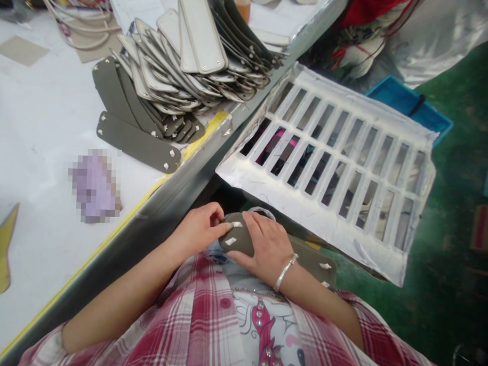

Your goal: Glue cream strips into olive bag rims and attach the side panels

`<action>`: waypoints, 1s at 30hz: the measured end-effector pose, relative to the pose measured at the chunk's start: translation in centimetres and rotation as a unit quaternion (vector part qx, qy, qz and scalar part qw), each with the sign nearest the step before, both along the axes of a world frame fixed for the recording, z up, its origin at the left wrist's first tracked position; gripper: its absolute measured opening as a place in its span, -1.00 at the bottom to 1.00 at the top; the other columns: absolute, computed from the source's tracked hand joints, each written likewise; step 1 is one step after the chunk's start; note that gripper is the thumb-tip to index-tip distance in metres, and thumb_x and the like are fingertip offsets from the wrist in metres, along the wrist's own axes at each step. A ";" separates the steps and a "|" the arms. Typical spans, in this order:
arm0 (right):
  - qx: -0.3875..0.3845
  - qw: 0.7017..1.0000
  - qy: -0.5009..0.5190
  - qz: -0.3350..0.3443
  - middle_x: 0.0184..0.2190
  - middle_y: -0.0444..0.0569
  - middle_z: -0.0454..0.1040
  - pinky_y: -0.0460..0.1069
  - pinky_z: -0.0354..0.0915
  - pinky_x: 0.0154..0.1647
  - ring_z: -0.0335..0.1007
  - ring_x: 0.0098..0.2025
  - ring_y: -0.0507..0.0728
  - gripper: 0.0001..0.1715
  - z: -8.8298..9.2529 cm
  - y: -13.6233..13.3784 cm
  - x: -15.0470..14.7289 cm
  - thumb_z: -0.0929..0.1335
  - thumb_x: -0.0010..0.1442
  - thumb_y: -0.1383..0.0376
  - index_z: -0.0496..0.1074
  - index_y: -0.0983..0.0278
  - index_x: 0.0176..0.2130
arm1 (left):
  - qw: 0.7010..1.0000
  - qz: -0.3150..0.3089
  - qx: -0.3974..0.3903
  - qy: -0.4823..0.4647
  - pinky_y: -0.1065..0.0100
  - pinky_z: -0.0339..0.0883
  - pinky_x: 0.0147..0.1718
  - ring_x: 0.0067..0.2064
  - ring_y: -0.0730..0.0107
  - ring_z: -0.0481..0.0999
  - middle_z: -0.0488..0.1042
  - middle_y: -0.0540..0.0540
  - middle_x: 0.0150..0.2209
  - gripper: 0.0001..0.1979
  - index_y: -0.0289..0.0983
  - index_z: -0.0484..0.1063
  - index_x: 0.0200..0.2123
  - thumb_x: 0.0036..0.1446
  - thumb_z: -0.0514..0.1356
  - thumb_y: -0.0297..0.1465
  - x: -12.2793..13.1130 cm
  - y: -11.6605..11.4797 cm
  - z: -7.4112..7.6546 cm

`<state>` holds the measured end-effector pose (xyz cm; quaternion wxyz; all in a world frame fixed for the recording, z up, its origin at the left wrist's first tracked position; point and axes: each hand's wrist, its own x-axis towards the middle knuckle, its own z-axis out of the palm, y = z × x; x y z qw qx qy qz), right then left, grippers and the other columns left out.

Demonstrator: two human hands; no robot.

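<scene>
Fingers curled, the left hand point(200, 227) thumbs a tab point(237, 224) on a strip point(242, 238) by the shirt point(207, 315); the right hand point(269, 249) spreads over it. Whether either grips, I can't tell. Tab work, seemingly; the next move wants steadiness.

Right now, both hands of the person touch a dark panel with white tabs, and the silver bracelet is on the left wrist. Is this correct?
Not quite: the head view shows the silver bracelet on the wrist of the right hand, not the left hand. Both hands do touch the dark panel with white tabs.
</scene>
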<state>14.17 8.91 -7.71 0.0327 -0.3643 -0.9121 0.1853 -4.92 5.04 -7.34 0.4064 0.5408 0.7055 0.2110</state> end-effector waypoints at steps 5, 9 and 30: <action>0.008 1.000 0.006 -0.003 0.09 0.13 0.23 0.16 0.11 0.02 0.13 0.07 0.25 -0.07 -0.2 -0.1 0.0 0.31 -0.01 -0.14 0.14 0.37 0.15 | 0.997 -0.030 -0.020 -0.075 0.46 0.13 -0.57 -0.58 0.54 0.30 0.31 0.11 -0.55 -0.77 -0.22 0.32 -0.26 0.00 0.18 -0.26 -0.7 0.8 -0.6; 0.022 0.999 0.038 0.011 0.11 0.19 0.19 0.18 0.11 0.05 0.11 0.09 0.27 -0.05 -0.3 -0.3 0.3 0.31 0.01 -0.13 0.11 0.43 0.17 | 0.990 -0.051 -0.048 -0.119 0.47 0.16 -0.59 -0.62 0.54 0.34 0.32 0.09 -0.57 -0.74 -0.22 0.40 -0.18 0.02 0.15 -0.31 -0.6 1.1 -0.9; 0.064 0.992 0.033 0.103 0.13 0.06 0.19 0.24 0.02 0.15 -0.01 0.19 0.27 -0.58 0.4 -0.8 0.7 0.27 0.19 0.09 0.36 0.18 0.00 | 0.987 -0.047 -0.005 -0.155 0.41 0.33 -0.39 -0.33 0.42 0.37 0.36 -0.07 -0.27 -0.43 -0.21 0.35 0.02 -0.09 0.26 -0.18 -1.0 -0.6 -1.3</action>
